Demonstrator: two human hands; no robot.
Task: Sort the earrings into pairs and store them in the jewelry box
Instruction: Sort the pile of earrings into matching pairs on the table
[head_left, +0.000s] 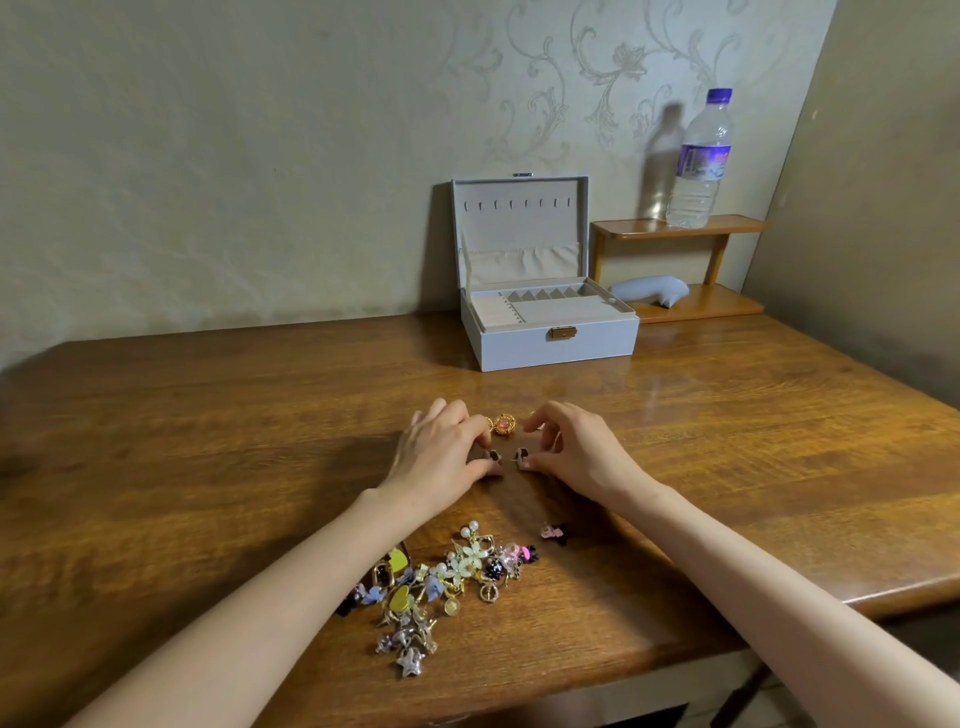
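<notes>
The broad brown wooden surface (727, 441) carries everything, and its layout looks like a sorting line running from near to far. The pale grey jewelry box with a brass clasp (550, 343) stands at the far edge, right of centre. Its lid (519, 223) leans back upright, probably so that finished pairs can go straight in. Right of the box is a small two-tier wooden shelf (675, 228), with a clear plastic water bottle with a purple label (701, 166) on its upper tier. Both appear to have no part in the job.

At the near edge lies the tangled heap of mixed earrings (441, 582), with flowers, pearls, yellow hearts and stars. It is close to the body, likely so it can be picked through. The open middle strip seems to serve as the matching area. There the left hand (441, 452) and the right hand (571, 447) face each other. Each grip is narrow, thumb and fingertips pinching one small dark earring: the left dark earring (492, 456) and the right dark earring (521, 455). These are held side by side, just apart, seemingly to check that they match. Just beyond them a round gold earring with a pink stone (503, 424) rests on the surface. A lone pink-and-black earring (553, 531) lies just to the right of the heap.

In the box, the beige tray shows a long open compartment, a row of small cells along its far side and a padded strip on the left. No earring is visible in any of them. The lid has a gathered fabric pocket and a row of hooks; nothing can be seen on the hooks.
</notes>
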